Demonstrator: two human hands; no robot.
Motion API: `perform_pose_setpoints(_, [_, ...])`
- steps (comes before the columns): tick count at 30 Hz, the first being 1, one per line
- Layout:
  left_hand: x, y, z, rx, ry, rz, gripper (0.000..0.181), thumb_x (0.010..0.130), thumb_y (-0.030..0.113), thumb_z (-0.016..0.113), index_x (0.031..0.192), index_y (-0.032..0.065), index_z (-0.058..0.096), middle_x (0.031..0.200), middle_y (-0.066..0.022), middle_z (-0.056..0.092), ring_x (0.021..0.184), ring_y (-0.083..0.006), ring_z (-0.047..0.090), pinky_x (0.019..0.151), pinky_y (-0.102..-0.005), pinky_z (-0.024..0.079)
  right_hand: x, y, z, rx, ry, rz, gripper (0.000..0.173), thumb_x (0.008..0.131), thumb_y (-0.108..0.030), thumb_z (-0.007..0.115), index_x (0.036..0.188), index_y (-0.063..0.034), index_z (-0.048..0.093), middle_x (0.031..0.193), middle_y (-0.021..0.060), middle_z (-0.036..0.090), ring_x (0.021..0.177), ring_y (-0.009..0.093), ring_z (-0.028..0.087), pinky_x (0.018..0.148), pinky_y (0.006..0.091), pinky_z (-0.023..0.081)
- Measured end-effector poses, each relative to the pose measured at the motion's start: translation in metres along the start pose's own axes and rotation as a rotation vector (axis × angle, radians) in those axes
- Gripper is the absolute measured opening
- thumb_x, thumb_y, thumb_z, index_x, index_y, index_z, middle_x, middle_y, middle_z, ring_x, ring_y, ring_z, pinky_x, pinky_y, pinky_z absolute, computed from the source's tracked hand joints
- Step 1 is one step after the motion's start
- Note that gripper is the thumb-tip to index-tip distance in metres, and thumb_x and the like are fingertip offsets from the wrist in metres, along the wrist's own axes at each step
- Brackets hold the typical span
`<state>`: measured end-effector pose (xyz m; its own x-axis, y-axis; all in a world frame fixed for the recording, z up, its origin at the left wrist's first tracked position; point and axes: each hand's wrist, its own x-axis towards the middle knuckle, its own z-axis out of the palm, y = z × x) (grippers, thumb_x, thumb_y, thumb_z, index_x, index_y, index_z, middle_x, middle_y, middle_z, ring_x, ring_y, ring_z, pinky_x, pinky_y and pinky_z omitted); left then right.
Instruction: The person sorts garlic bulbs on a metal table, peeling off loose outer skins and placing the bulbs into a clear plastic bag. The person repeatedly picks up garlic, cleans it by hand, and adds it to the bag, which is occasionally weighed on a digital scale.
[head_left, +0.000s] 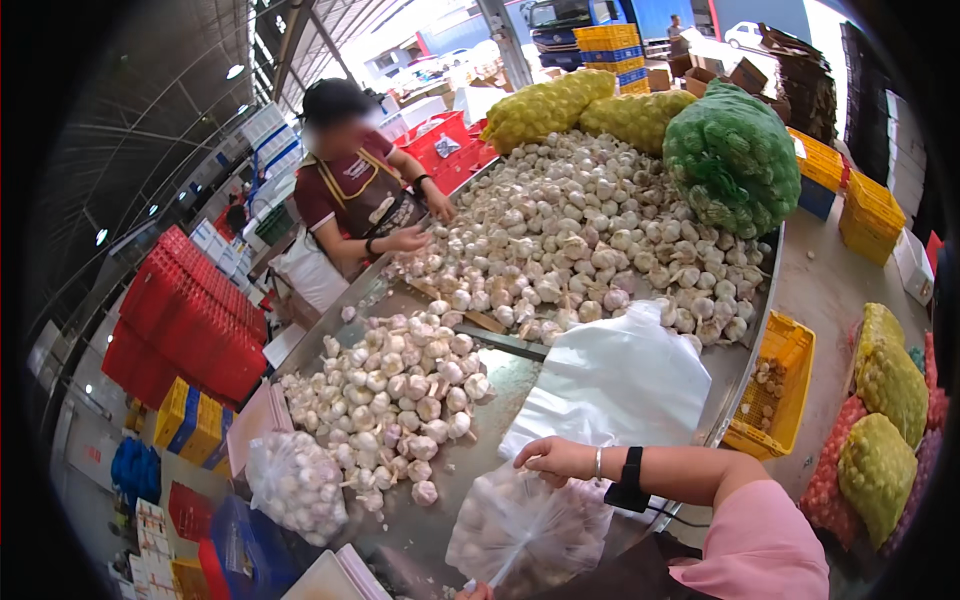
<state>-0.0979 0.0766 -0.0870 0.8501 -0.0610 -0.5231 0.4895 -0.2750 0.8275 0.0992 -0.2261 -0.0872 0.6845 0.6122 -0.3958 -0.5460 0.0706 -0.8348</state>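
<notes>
A clear plastic bag full of garlic bulbs (525, 532) rests on the metal table before me. My right hand (553, 461) is at its upper edge, with fingers bent against the plastic; whether they pinch it cannot be told. At the bottom rim, my left hand (475, 591) grips the gathered, twisted neck of the bag; most of that hand is cut off. Flat clear plastic bags (611, 375) lie in a stack just beyond my right hand. To the left is a pile of loose garlic bulbs (397, 397), beside another filled bag of garlic (296, 484).
A larger garlic heap (585, 217) lies behind a low divider (502, 341). A co-worker (352, 180) reaches into it from the left. Green (731, 157) and yellow (551, 109) mesh sacks stand at the far end. A yellow crate (795, 375) is right of the table, red crates (187, 315) left.
</notes>
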Motion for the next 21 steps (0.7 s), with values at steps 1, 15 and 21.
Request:
perform_pose_setpoints(1, [-0.008,0.008,0.002,-0.059,-0.013,-0.015,0.034,0.096,0.031,0.049,0.074,0.0079,0.060,0.062,0.0006,0.052,0.059,-0.0090,0.047,0.056,-0.0267,0.037,0.001,0.002,0.005,0.031,0.004,-0.010,0.021,0.096,-0.012,0.047,0.114,-0.0062,0.058,0.055,-0.0059,0.034,0.046,0.007,0.031,0.042,0.0250,0.026])
perform_pose_setpoints(15, [0.025,0.071,0.080,-0.124,0.096,0.561,0.021,0.095,0.021,0.054,0.095,0.0011,0.063,0.094,-0.0158,0.061,0.085,-0.0315,0.060,0.078,-0.0326,0.047,-0.068,0.004,0.089,-0.442,-0.237,-0.109,0.021,0.094,-0.020,0.053,0.098,-0.0011,0.060,0.064,0.0021,0.057,0.055,0.013,0.054,0.054,0.0266,0.043])
perform_pose_setpoints(21, [0.039,0.051,0.095,0.277,0.408,0.586,0.022,0.092,0.020,0.054,0.099,0.0024,0.065,0.075,-0.0180,0.063,0.072,-0.0331,0.063,0.069,-0.0386,0.050,-0.084,-0.009,0.097,0.179,-0.107,-0.240,0.021,0.096,-0.012,0.050,0.112,-0.0045,0.062,0.070,-0.0052,0.051,0.060,0.006,0.046,0.056,0.0206,0.038])
